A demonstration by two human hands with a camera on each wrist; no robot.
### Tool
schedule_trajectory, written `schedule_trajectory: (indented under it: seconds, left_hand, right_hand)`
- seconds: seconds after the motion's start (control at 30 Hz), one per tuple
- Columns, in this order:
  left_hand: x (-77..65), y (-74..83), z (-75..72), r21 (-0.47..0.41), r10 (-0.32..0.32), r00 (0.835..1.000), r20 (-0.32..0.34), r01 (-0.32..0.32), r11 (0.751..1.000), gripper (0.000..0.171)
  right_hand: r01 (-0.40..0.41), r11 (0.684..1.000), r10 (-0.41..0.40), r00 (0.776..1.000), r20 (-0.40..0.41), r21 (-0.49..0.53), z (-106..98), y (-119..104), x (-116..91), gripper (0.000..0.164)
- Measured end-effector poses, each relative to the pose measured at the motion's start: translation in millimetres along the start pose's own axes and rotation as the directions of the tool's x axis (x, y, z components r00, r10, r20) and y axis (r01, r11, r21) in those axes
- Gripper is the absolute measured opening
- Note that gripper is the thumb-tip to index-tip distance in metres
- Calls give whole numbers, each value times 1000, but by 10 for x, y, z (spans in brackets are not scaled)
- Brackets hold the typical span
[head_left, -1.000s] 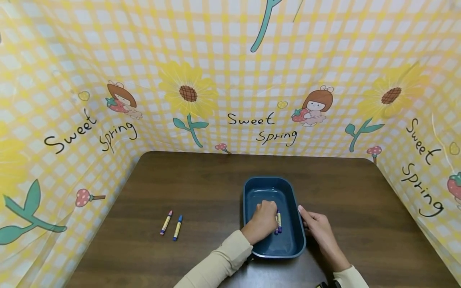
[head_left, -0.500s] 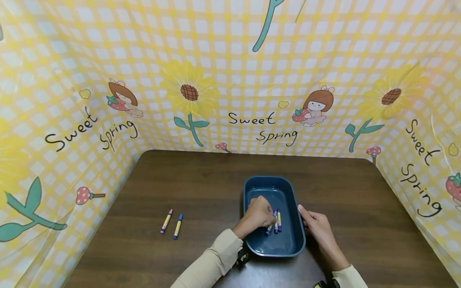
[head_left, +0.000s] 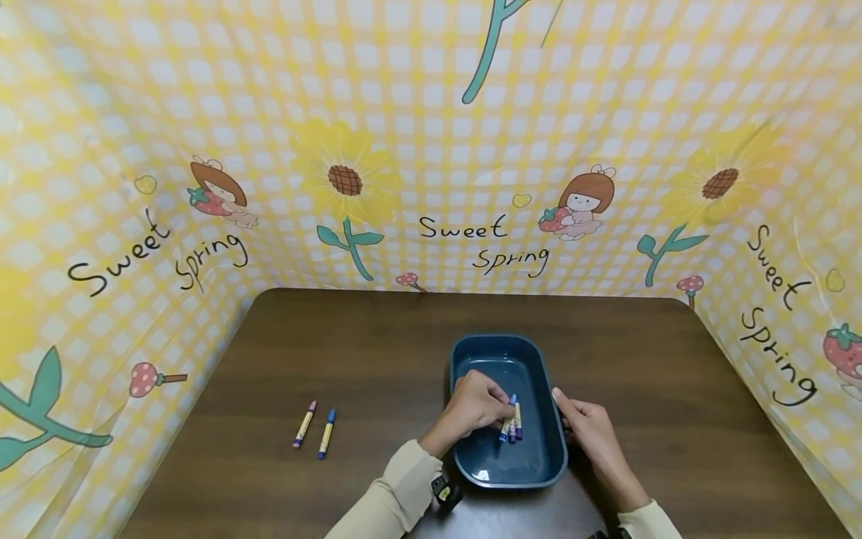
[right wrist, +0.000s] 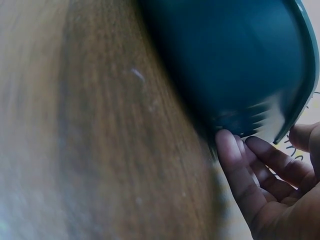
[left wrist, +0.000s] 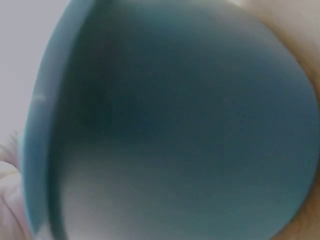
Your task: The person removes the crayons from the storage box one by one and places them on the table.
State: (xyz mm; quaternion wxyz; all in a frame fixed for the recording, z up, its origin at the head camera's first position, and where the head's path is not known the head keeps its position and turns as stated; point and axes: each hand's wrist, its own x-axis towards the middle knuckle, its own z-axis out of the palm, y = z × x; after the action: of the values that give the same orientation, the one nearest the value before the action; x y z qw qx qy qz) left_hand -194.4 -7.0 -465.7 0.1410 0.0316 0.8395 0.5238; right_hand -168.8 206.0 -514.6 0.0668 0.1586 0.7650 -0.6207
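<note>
A deep dark-blue tray (head_left: pixel 498 468) stands on the table, right of centre in the head view. Three wrapped crayons (head_left: pixel 518 425) lie close together on its floor. My left hand (head_left: pixel 471 404) reaches over the tray's left rim, and its fingertips pinch the leftmost, blue-tipped crayon (head_left: pixel 503 435), covering its middle. With the thumb on the rim and fingers against the outer wall, my right hand (head_left: pixel 599 438) holds the tray's right side. The right wrist view shows those fingers (right wrist: pixel 235 160) against the wall. Tray wall (left wrist: pixel 175 125) fills most of the left wrist view.
A pink crayon (head_left: pixel 304 425) and a blue crayon (head_left: pixel 326 434) lie side by side on the brown table (head_left: pixel 377 344), left of the tray. A yellow checked cloth (head_left: pixel 384 150) with printed flowers hangs behind and at both sides.
My left hand has shifted left and lifted a little, uncovering the crayons in the tray. The leftmost crayon now sits closer to the other two. My right hand stays at the rim.
</note>
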Motion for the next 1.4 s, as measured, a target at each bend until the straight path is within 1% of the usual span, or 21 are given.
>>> schedule_trajectory:
  seconds: [0.17, 0.33, 0.5, 0.73, 0.9, 1.1, 1.2, 1.3, 1.4]
  left_hand:
    - [-40, 5, -13, -56, 4, 1000, -2, -4, 998, 8]
    - [-37, 32, -29, -106, 17, 1000, -5, -17, 994, 8]
    - [-37, 53, -43, -127, 31, 999, 7, -30, 991, 6]
    - [-33, 54, -78, -177, 20, 1000, 8, -18, 984, 9]
    - [-27, 55, -89, -193, 28, 1000, 12, -25, 981, 9]
    - [-47, 82, -110, -223, 31, 999, 36, -22, 974, 10]
    - [-56, 74, -130, -231, 35, 999, 33, -26, 973, 10]
    - [-64, 58, -152, -245, 25, 999, 33, -16, 969, 10]
    - [-80, 42, -173, -281, 16, 999, 40, -5, 960, 11]
  right_hand:
    - [0, 1000, 0, 1000, -14, 31, 32, 30, -8, 54]
    - [-4, 999, 5, 1000, -14, 42, 41, 23, 6, 52]
    - [-7, 999, 7, 1000, -16, 31, 31, 16, 11, 52]
    - [-15, 1000, 15, 1000, -13, 9, 29, 35, 36, 53]
    - [-3, 1000, 3, 1000, -15, 17, 13, 27, 20, 53]
    - [-6, 1000, 6, 1000, -18, 30, -16, 9, 11, 53]
    - [1, 1000, 0, 1000, -9, 30, -14, -1, 19, 53]
    - [4, 999, -4, 1000, 2, 35, -4, -4, 23, 53]
    - [0, 999, 0, 1000, 5, 40, 7, 10, 22, 51]
